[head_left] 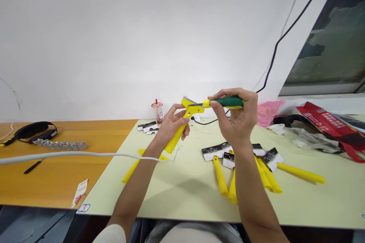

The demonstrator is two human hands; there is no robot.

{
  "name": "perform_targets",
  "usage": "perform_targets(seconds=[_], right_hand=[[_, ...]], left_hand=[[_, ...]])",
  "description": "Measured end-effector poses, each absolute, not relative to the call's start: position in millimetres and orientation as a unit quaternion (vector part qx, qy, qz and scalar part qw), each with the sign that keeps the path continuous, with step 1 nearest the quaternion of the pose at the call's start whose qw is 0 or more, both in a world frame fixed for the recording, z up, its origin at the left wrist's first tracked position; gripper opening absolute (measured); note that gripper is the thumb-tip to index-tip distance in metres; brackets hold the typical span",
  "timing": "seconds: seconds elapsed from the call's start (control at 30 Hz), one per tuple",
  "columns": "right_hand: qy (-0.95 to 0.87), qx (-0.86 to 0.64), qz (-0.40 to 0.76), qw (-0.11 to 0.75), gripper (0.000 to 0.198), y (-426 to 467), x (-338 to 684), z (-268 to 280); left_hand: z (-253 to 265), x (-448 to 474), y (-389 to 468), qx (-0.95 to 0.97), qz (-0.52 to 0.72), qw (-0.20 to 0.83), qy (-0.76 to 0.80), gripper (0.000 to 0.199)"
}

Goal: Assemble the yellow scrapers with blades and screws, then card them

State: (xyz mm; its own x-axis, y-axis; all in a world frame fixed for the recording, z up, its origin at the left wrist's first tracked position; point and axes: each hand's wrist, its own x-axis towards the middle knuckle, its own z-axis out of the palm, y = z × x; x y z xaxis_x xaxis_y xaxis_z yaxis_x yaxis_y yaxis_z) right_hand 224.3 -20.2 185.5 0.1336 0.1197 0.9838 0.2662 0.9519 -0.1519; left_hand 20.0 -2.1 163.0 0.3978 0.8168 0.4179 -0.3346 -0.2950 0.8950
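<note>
My left hand (173, 123) is closed around a yellow scraper (178, 135), holding it tilted above the table with its wide head up. In my right hand (238, 119) is a screwdriver (228, 101) with a green and yellow handle. Its metal shaft points left and reaches the scraper's head; whether the tip sits in a screw is too small to tell. Below my left forearm lies another yellow scraper (131, 171). Around my right forearm rest several yellow scrapers (220, 176) with black and white cards (216, 152) on their heads.
A plastic cup (157, 112) with a red straw stands by the wall. A white cable (85, 153) crosses in front at left. On the wooden table (119, 136) lie headphones (37, 131) and a row of metal pieces (61, 144). A red bag (330, 121) sits far right.
</note>
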Motion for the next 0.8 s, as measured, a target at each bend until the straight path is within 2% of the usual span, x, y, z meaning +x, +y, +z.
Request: perform_targets(seconds=[0.17, 0.37, 0.63, 0.8], right_hand=[[-0.707, -0.117, 0.026, 0.697, 0.045, -11.7, 220.6, 182.8], [-0.679, -0.121, -0.028, 0.723, 0.028, -1.1, 214.7, 176.4], [-0.706, -0.1, 0.029, 0.701, 0.036, -2.2, 207.8, 177.0], [-0.671, -0.119, -0.029, 0.731, 0.029, 3.0, 207.0, 171.3]], left_hand=[[169.4, 6.0, 4.8, 0.623, 0.529, 0.535, 0.215, 0.051], [171.7, -7.7, 10.3, 0.64, 0.541, 0.506, 0.204, 0.049], [171.7, -14.0, 15.2, 0.646, 0.542, 0.498, 0.203, 0.05], [171.0, -10.8, 12.6, 0.651, 0.522, 0.511, 0.208, 0.049]])
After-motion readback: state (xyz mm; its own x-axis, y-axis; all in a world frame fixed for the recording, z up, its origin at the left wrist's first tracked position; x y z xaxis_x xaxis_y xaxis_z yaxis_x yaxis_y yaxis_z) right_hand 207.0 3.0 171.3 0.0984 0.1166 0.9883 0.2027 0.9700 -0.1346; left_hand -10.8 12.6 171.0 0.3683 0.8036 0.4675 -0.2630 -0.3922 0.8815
